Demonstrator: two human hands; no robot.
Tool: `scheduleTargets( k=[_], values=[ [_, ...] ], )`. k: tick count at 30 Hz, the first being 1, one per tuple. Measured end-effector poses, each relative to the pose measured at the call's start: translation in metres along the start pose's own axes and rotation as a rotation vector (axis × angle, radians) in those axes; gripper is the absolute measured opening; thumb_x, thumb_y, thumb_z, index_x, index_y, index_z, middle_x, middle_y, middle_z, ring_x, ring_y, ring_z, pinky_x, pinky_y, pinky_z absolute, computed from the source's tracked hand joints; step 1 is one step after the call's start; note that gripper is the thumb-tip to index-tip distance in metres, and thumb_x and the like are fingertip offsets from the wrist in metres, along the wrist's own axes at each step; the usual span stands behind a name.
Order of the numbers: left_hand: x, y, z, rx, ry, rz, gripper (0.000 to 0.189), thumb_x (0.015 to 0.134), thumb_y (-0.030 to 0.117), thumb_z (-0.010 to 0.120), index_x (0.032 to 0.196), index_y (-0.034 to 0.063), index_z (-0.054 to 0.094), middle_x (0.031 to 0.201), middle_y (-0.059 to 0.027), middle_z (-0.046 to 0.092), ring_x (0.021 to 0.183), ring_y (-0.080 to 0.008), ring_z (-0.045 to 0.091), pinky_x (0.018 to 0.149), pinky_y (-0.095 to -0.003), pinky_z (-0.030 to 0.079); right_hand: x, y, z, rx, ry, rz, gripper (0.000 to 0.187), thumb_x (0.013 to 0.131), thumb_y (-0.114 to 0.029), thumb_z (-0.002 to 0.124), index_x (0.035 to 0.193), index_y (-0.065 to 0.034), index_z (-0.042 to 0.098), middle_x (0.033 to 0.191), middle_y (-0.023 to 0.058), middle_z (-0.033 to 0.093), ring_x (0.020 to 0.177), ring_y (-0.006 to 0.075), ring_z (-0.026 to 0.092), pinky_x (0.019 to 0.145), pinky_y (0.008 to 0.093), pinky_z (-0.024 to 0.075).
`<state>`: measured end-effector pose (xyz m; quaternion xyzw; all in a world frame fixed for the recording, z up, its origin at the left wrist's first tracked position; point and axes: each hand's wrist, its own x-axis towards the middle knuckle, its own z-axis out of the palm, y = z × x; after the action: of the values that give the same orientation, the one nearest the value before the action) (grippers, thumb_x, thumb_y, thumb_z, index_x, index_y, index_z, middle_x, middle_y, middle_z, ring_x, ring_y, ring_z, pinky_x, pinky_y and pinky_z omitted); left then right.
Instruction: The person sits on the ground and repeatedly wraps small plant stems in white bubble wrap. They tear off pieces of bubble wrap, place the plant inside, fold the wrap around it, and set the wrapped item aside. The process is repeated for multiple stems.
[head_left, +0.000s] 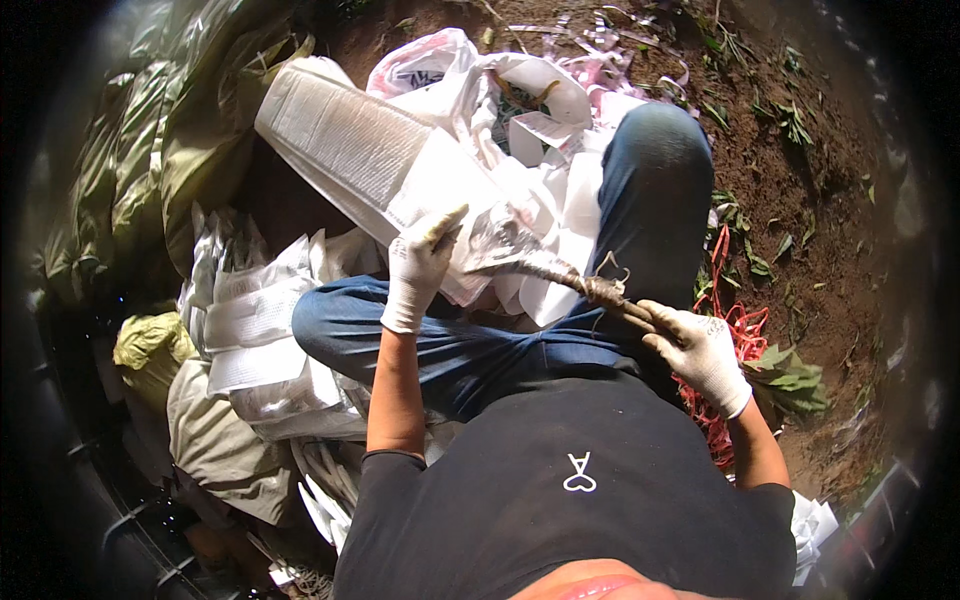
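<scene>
My left hand (424, 262), in a white knit glove, grips the side of a long white packaging sleeve (345, 127). The sleeve slants across my folded legs, its wide end pointing to the upper left. Clear crinkled plastic (510, 232) shows at the narrow end, and a brown woody stem bundle (600, 289) runs out of it. Loose fibres stick out around a wrapped part of the bundle. My right hand (697, 352), gloved too, is closed around the lower stem ends. What the sleeve contains is hidden.
White plastic bags (525, 82) and white paper pieces lie ahead. Wrapped white packages (262, 322) are stacked at left, near olive-green sheeting (202, 157). Red plastic twine (742, 337) and green leaves (787, 379) lie at right, on brown soil (817, 195).
</scene>
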<state>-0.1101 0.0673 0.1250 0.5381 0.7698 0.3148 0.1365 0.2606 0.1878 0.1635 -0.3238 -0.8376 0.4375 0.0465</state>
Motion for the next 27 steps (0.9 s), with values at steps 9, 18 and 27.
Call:
scheduleTargets(
  k=[9,18,27],
  values=[
    [0.011,-0.027,-0.028,0.127,0.056,0.103,0.040,0.091,0.005,0.068,0.130,0.0153,0.069,0.109,-0.0158,0.073,0.090,-0.0333,0.073,0.078,-0.0377,0.058,0.034,-0.029,0.041,-0.181,0.154,-0.107,0.043,0.089,-0.021,0.075,0.130,-0.0129,0.065,0.094,0.0119,0.073,0.077,0.0311,0.072,0.068,0.0414,0.0560],
    [0.019,-0.036,-0.053,0.191,0.074,0.159,0.045,0.089,0.008,0.069,0.133,0.0151,0.067,0.108,-0.0173,0.073,0.088,-0.0344,0.073,0.078,-0.0377,0.059,0.060,-0.028,0.054,-0.432,0.214,-0.288,0.046,0.088,-0.020,0.074,0.132,-0.0106,0.064,0.076,0.0077,0.063,0.061,0.0238,0.066,0.056,0.0357,0.0526],
    [-0.008,-0.037,-0.061,0.256,-0.084,0.165,0.050,0.087,0.006,0.068,0.135,0.0174,0.066,0.092,-0.0171,0.072,0.073,-0.0306,0.072,0.069,-0.0378,0.058,0.095,-0.025,0.034,-0.546,0.170,-0.447,0.044,0.089,-0.017,0.073,0.132,-0.0137,0.065,0.075,0.0055,0.060,0.059,0.0236,0.063,0.053,0.0361,0.0493]
  ],
)
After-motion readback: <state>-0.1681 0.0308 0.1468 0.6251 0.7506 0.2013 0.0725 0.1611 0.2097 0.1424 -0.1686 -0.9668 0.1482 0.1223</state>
